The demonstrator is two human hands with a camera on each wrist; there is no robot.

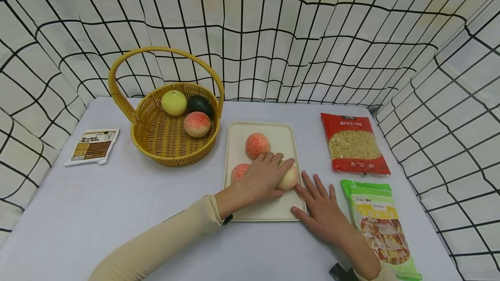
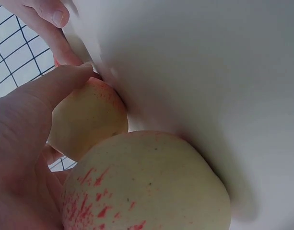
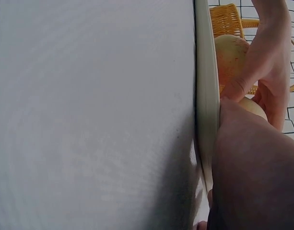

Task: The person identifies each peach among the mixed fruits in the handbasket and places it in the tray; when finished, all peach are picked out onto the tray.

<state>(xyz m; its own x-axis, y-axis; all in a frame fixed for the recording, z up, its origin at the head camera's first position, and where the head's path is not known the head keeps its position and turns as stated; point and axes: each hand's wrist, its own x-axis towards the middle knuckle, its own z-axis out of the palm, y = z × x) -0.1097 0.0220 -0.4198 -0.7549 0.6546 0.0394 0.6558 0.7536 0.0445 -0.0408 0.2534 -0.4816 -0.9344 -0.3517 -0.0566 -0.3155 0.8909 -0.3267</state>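
Note:
My left hand (image 1: 263,177) curls round a pale peach (image 1: 289,179) at the right side of a cream tray (image 1: 258,211). In the left wrist view thumb and fingers lie on either side of that peach (image 2: 89,120). Two more peaches are on the tray: a red-speckled one (image 1: 258,145) beyond the fingers and another (image 1: 239,171) partly hidden behind the left hand. My right hand (image 1: 322,211), fingers spread and straight, lies at the tray's right edge, its index fingertip close to the held peach. The right wrist view shows the tray rim (image 3: 206,96) beside this hand.
A yellow wicker basket (image 1: 177,159) holding a peach (image 1: 197,124), a yellow-green fruit (image 1: 173,102) and a dark green avocado-like fruit (image 1: 200,105) stands back left. A brown-and-white packet (image 1: 93,145) lies left. On the right lie a red pasta bag (image 1: 353,144) and a green-yellow bag (image 1: 380,229).

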